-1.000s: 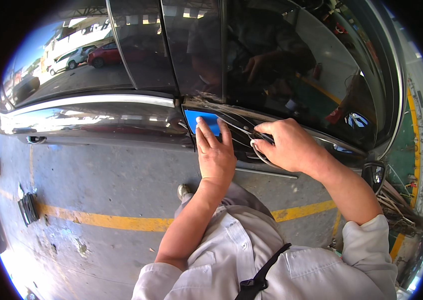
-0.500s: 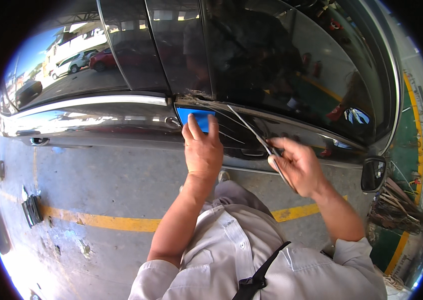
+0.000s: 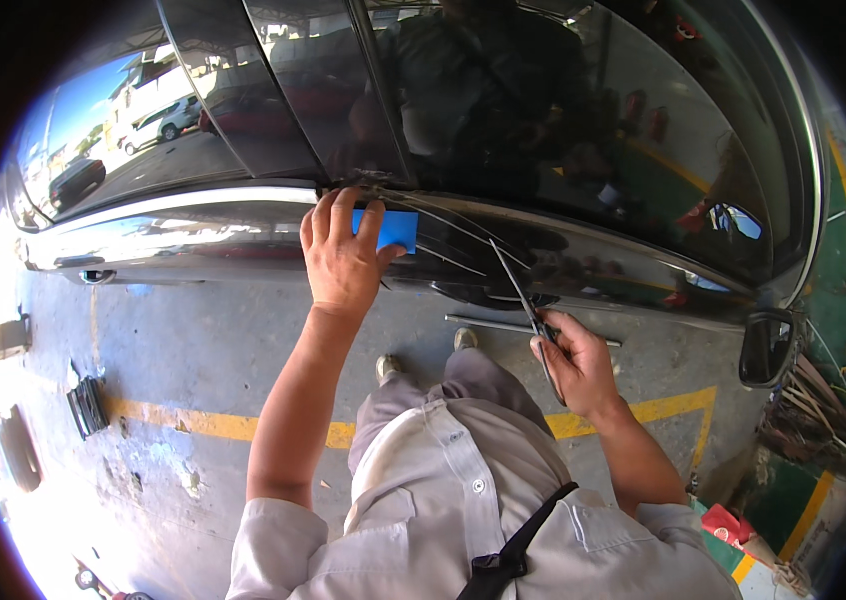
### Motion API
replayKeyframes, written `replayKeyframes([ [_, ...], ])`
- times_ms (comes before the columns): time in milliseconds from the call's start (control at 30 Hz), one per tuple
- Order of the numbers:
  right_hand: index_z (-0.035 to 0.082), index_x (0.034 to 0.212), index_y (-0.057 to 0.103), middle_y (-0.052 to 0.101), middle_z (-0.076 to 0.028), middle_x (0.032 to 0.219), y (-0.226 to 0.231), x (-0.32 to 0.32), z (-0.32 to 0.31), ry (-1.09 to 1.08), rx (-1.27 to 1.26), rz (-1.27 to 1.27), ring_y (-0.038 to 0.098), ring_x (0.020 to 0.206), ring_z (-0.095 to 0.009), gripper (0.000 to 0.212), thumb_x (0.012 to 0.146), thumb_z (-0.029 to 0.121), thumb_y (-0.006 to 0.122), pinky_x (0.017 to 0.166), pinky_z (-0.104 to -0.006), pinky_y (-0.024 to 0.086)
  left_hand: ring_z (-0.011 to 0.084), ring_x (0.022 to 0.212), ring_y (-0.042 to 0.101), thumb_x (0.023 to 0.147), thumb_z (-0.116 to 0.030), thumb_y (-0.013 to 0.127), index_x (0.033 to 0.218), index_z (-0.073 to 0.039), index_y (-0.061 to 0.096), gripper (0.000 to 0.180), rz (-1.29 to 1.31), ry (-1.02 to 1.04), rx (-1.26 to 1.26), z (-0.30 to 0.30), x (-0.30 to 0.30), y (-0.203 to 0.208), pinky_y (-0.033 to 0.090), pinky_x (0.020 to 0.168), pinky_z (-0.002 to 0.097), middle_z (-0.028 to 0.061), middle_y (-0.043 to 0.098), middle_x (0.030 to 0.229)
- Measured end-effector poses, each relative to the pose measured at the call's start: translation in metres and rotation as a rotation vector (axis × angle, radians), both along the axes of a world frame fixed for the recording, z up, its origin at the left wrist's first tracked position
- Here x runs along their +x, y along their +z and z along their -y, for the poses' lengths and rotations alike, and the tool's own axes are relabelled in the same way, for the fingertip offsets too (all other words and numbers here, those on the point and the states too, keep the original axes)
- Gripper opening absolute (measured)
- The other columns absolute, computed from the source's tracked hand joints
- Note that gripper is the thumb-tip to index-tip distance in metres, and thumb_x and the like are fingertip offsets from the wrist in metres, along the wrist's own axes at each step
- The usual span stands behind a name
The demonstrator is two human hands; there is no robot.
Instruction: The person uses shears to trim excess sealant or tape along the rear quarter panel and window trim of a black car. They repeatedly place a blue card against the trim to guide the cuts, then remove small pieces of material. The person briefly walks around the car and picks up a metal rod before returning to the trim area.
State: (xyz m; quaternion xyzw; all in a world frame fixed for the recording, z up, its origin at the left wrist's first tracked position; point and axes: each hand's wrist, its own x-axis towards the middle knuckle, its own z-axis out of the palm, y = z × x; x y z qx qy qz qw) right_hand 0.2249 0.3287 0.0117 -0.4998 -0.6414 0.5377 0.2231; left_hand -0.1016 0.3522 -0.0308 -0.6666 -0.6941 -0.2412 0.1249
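Head view: against the door (image 3: 598,264), the sheet (image 3: 403,229) is partly covered by the left hand (image 3: 343,260), fingers apart; the scissors (image 3: 516,277) are clamped by the right hand (image 3: 586,368) before the door, which could be scratched by a stray swing.

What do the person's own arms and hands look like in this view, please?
The left hand and right hand are bare and ungloved. The forearms are uncovered too. Pale grey sleeves, part of a matching shirt with a buttoned front, end around the elbows.
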Motion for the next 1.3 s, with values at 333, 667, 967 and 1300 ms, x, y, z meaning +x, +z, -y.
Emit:
replayKeyframes([
  [333, -0.001, 0.131, 0.063, 0.054, 0.000, 0.058, -0.015, -0.008, 0.035, 0.031, 0.080, 0.022, 0.049, 0.054, -0.004, 0.037, 0.101, 0.021, 0.070, 0.052, -0.0235, 0.038, 0.0304, 0.078, 0.061, 0.064, -0.009, 0.086, 0.091, -0.010, 0.057, 0.039, 0.221, -0.470, 0.038, 0.059, -0.021, -0.037, 0.050, 0.069, 0.0428, 0.0066, 0.062, 0.087],
  [667, -0.001, 0.134, 0.060, 0.054, 0.000, 0.062, -0.041, -0.046, 0.109, 0.068, 0.027, 0.027, 0.047, 0.057, -0.004, 0.039, 0.099, 0.014, 0.070, 0.054, -0.0243, 0.037, 0.0114, 0.074, 0.051, 0.098, -0.019, 0.072, 0.093, -0.001, 0.061, 0.023, 1.189, 0.453, -0.068, 0.259, -0.037, -0.178, 0.048, 0.068, 0.0321, 0.0024, 0.059, 0.079],
  [967, 0.000, 0.132, 0.060, 0.061, -0.002, 0.066, -0.038, -0.083, 0.160, 0.003, -0.046, 0.050, 0.053, 0.060, -0.005, 0.044, 0.095, 0.016, 0.076, 0.057, -0.0246, 0.043, 0.0087, 0.075, 0.050, 0.103, -0.022, 0.066, 0.101, 0.003, 0.065, 0.026, 1.295, 0.628, -0.263, 0.341, -0.107, -0.246, 0.048, 0.068, 0.0283, 0.0010, 0.060, 0.080],
  [1300, 0.000, 0.117, 0.056, 0.054, 0.004, 0.077, -0.023, -0.090, 0.121, -0.162, -0.011, -0.070, 0.048, 0.068, -0.005, 0.047, 0.086, 0.017, 0.086, 0.061, -0.0241, 0.041, 0.0170, 0.082, 0.069, 0.092, -0.013, 0.078, 0.110, 0.001, 0.074, 0.023, 0.971, -0.234, -0.433, 0.229, -0.068, -0.072, 0.055, 0.076, 0.0316, 0.0145, 0.073, 0.092],
])
